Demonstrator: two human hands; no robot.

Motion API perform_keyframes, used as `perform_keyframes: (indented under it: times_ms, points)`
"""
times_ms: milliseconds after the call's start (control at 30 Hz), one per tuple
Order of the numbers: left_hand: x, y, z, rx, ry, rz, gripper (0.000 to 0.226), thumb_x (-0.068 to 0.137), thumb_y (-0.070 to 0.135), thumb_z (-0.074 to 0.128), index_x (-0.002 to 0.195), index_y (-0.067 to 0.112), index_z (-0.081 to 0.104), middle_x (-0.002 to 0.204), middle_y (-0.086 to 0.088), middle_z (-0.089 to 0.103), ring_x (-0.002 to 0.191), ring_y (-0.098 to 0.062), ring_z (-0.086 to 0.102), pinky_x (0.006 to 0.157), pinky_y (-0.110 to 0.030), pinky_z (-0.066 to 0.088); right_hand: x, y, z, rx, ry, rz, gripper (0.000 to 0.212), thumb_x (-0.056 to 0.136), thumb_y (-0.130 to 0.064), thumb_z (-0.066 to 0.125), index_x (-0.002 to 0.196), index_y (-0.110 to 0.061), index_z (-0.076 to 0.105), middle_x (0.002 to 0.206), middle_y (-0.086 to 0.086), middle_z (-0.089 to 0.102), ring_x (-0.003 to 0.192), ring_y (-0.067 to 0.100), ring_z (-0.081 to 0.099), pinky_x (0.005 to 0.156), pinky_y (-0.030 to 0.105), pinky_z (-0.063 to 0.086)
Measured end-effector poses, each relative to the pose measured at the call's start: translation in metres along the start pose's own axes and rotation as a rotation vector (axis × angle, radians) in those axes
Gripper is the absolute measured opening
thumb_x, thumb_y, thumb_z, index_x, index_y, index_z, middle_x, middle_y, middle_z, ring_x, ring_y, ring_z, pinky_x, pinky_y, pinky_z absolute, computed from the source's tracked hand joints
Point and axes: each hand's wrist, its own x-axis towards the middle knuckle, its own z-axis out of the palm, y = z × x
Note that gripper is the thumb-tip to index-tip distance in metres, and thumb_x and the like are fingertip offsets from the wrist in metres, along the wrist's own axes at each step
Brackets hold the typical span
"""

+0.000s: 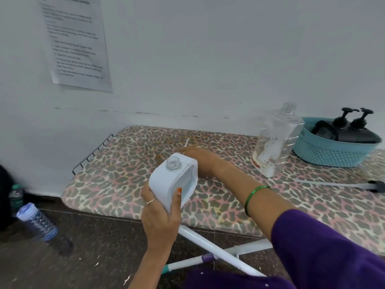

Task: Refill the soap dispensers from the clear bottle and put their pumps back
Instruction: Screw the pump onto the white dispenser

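My left hand (160, 213) grips the white dispenser (174, 180), neck open, over the tabletop's (125, 163) near edge; my right hand (193, 152) reaches behind it, fingers hidden, grasp unclear; the clear bottle (275, 140) stands uncapped at two o'clock; a pump (341, 185) lies at three, cut off.

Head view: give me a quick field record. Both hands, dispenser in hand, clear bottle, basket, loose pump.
left hand: grips the white dispenser, tilted, neck open, no pump
right hand: reaches behind the dispenser; fingers hidden
clear bottle: upright, uncapped, on the ironing board
basket: teal, holds black dispensers with pumps on
loose pump: lies on the board, right edge
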Motion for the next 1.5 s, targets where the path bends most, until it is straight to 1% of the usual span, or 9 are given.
perform_keyframes:
  times_ms: [100, 267, 400, 533, 600, 700, 967, 1300, 1500]
  points:
    - [0.0, 0.001, 0.0, 0.014, 0.003, 0.016, 0.061, 0.086, 0.062, 0.046, 0.124, 0.016, 0.031, 0.103, -0.012, 0.059, 0.077, -0.022, 0.062, 0.05, -0.028, 0.05, -0.001, 0.003, 0.003, 0.064, 0.126, 0.067, 0.026, 0.091, -0.016, 0.055, 0.116, -0.017, 0.064, 0.116, 0.004, 0.06, 0.111, 0.021, 0.054, 0.09, 0.034, 0.047]
    - [0.002, 0.003, 0.0, 0.02, 0.016, 0.046, 0.064, 0.088, 0.067, 0.04, 0.125, 0.015, 0.031, 0.106, -0.015, 0.06, 0.08, -0.028, 0.064, 0.05, -0.042, 0.055, -0.032, 0.016, -0.009, 0.386, 0.532, 0.227, 0.025, 0.087, 0.0, 0.06, 0.111, -0.005, 0.065, 0.112, 0.014, 0.061, 0.104, 0.026, 0.056, 0.087, 0.028, 0.045]
    - [-0.003, -0.004, 0.001, 0.112, 0.069, 0.002, 0.062, 0.09, 0.064, 0.04, 0.125, 0.014, 0.032, 0.105, -0.017, 0.061, 0.08, -0.031, 0.065, 0.052, -0.041, 0.054, -0.054, -0.013, -0.032, 0.724, 0.812, 0.261, 0.03, 0.094, -0.016, 0.06, 0.123, -0.011, 0.055, 0.116, 0.003, 0.061, 0.099, 0.01, 0.058, 0.085, 0.014, 0.046]
    - [-0.001, -0.001, 0.005, 0.086, 0.07, -0.014, 0.063, 0.09, 0.065, 0.04, 0.125, 0.012, 0.032, 0.105, -0.018, 0.062, 0.081, -0.033, 0.066, 0.054, -0.041, 0.054, -0.085, -0.034, -0.079, 1.259, 1.007, 0.164, 0.025, 0.099, -0.021, 0.051, 0.122, -0.013, 0.053, 0.102, -0.003, 0.063, 0.093, 0.014, 0.065, 0.084, 0.028, 0.055]
    - [0.001, 0.002, 0.006, 0.087, 0.077, -0.015, 0.063, 0.09, 0.064, 0.04, 0.126, 0.012, 0.032, 0.105, -0.018, 0.062, 0.081, -0.032, 0.066, 0.053, -0.04, 0.055, -0.091, -0.045, -0.094, 1.481, 0.968, 0.067, 0.021, 0.101, -0.019, 0.046, 0.119, -0.013, 0.054, 0.095, -0.005, 0.065, 0.088, 0.016, 0.065, 0.082, 0.033, 0.055]
    - [0.0, 0.001, 0.007, 0.086, 0.082, -0.003, 0.063, 0.091, 0.063, 0.04, 0.127, 0.012, 0.032, 0.105, -0.017, 0.062, 0.081, -0.031, 0.066, 0.054, -0.038, 0.054, -0.092, -0.061, -0.103, 1.522, 0.889, -0.002, 0.017, 0.101, -0.018, 0.045, 0.115, -0.016, 0.055, 0.093, -0.007, 0.065, 0.085, 0.016, 0.064, 0.08, 0.035, 0.054]
    - [0.0, 0.002, 0.007, 0.097, 0.081, 0.001, 0.064, 0.091, 0.063, 0.039, 0.127, 0.01, 0.033, 0.104, -0.017, 0.062, 0.08, -0.031, 0.066, 0.055, -0.034, 0.053, -0.084, -0.074, -0.096, 1.194, 0.817, -0.067, 0.024, 0.1, -0.015, 0.048, 0.123, -0.016, 0.053, 0.096, -0.003, 0.061, 0.087, 0.012, 0.065, 0.078, 0.034, 0.057]
    - [0.0, 0.002, 0.007, 0.109, 0.091, -0.01, 0.062, 0.09, 0.062, 0.042, 0.126, 0.013, 0.032, 0.106, -0.017, 0.062, 0.083, -0.032, 0.066, 0.056, -0.039, 0.054, -0.077, -0.075, -0.066, 1.078, 0.613, -0.014, 0.026, 0.098, -0.019, 0.053, 0.123, -0.025, 0.053, 0.102, -0.004, 0.066, 0.095, 0.007, 0.063, 0.083, 0.015, 0.047]
    - [0.001, 0.003, 0.008, 0.108, 0.108, -0.001, 0.063, 0.09, 0.065, 0.037, 0.127, 0.014, 0.032, 0.104, -0.018, 0.063, 0.08, -0.033, 0.066, 0.055, -0.037, 0.052, -0.077, -0.069, -0.063, 0.923, 0.519, -0.015, 0.029, 0.094, -0.03, 0.055, 0.121, -0.023, 0.058, 0.105, -0.007, 0.067, 0.099, 0.005, 0.063, 0.091, 0.026, 0.048]
